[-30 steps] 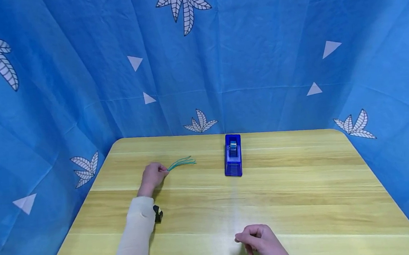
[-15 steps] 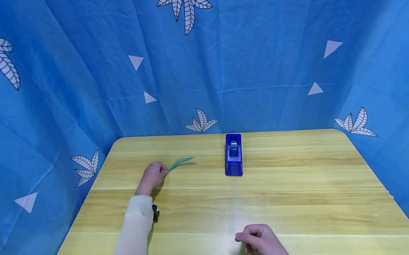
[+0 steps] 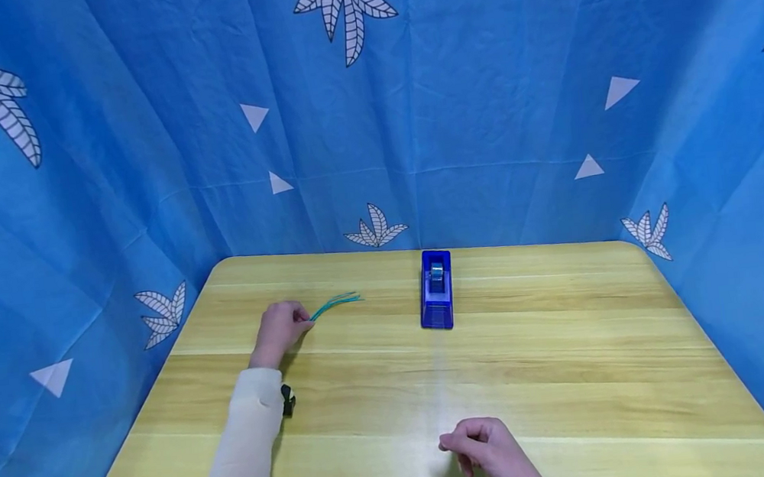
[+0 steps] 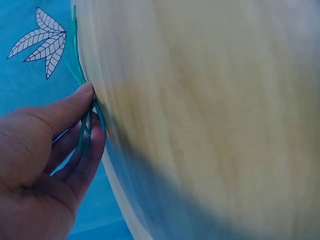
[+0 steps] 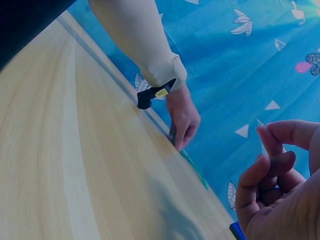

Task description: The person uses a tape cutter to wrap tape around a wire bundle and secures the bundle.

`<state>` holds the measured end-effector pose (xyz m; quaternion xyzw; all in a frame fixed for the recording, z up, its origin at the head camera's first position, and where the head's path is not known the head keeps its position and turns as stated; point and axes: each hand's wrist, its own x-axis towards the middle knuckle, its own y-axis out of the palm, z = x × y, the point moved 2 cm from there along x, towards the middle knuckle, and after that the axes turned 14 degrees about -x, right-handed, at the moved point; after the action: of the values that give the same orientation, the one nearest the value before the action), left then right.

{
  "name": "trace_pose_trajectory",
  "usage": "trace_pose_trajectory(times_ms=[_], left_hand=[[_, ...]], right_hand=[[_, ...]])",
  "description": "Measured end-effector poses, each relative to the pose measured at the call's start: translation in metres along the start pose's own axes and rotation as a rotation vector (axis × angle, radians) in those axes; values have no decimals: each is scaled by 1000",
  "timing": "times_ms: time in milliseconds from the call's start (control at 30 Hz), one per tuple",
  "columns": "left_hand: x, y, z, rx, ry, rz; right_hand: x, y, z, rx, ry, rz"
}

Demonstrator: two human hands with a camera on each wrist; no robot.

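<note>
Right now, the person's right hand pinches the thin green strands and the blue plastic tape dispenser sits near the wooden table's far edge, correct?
Not quite: the person's left hand pinches the thin green strands, as the head view shows. The blue plastic tape dispenser is where you say.

Smooth plastic-looking strands, glossy wood-grain tabletop

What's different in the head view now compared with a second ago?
The left hand has edged slightly to the left with the green strands in its grip, and their loose ends now sit closer together. No new hold or release shows. The right hand, pinching a clear strip, and the blue tape dispenser stay put.
</note>
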<state>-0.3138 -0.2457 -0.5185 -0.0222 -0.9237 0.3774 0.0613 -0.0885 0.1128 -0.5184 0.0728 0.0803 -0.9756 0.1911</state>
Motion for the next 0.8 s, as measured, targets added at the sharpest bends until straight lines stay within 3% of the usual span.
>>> trace_pose_trajectory(times_ms=[133,367,600,800], left_hand=[[-2,0,-4,3,-10,-14],[-4,2,-11,61,-41,63],[-4,1,-12,83,-37,41],[-3,3,-9,162,11,130]], right_hand=[[0,0,-1,7,9,1],[-1,0,-1,20,16,-9],[-1,0,-1,9,17,-3],[-1,0,-2,0,12,4]])
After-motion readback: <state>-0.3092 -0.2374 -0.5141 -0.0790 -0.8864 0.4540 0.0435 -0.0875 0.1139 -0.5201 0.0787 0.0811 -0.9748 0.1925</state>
